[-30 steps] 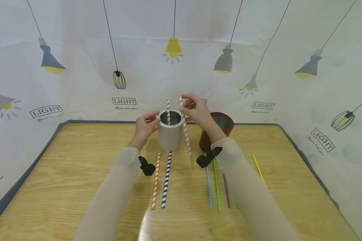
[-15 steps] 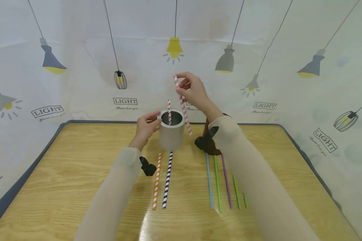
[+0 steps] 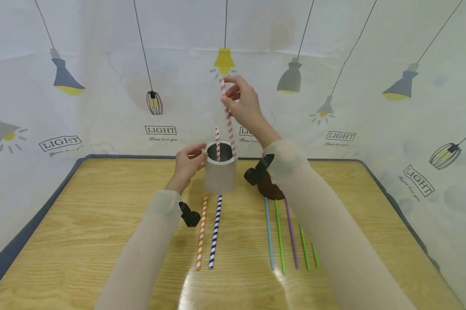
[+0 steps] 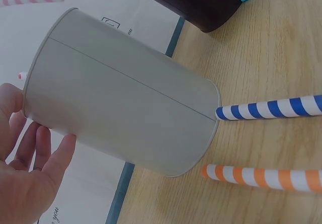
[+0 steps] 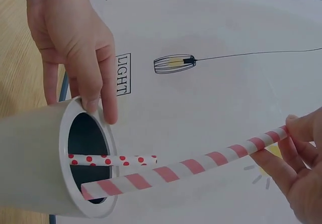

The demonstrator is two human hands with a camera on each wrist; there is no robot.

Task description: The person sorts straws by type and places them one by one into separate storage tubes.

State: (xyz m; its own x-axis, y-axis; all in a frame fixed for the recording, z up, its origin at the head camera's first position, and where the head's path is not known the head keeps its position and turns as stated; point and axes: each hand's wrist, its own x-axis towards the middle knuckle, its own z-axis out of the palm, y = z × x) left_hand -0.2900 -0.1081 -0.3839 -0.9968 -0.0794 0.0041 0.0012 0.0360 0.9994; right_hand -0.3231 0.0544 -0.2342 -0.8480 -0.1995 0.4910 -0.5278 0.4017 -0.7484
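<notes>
A grey cylindrical cup (image 3: 219, 172) (image 4: 126, 116) (image 5: 35, 163) stands on the wooden table (image 3: 101, 224). My left hand (image 3: 188, 161) (image 4: 25, 178) (image 5: 75, 48) grips its rim, fingertips on the lip. A red-dotted white straw (image 3: 217, 144) (image 5: 113, 159) stands inside it. My right hand (image 3: 240, 101) (image 5: 297, 168) pinches the top of a pink-striped straw (image 3: 228, 118) (image 5: 191, 166), held nearly upright with its lower end at the cup's mouth.
An orange-striped straw (image 3: 200, 232) (image 4: 261, 176) and a blue-striped straw (image 3: 215, 230) (image 4: 269, 108) lie in front of the cup. Blue, green and purple straws (image 3: 291, 234) lie to the right. A dark brown cup (image 3: 269, 187) (image 4: 201, 2) stands behind my right forearm.
My right hand has lifted the pink-striped straw up and leftward, from beside the cup until its lower end is over the cup's mouth. My left hand stayed on the rim.
</notes>
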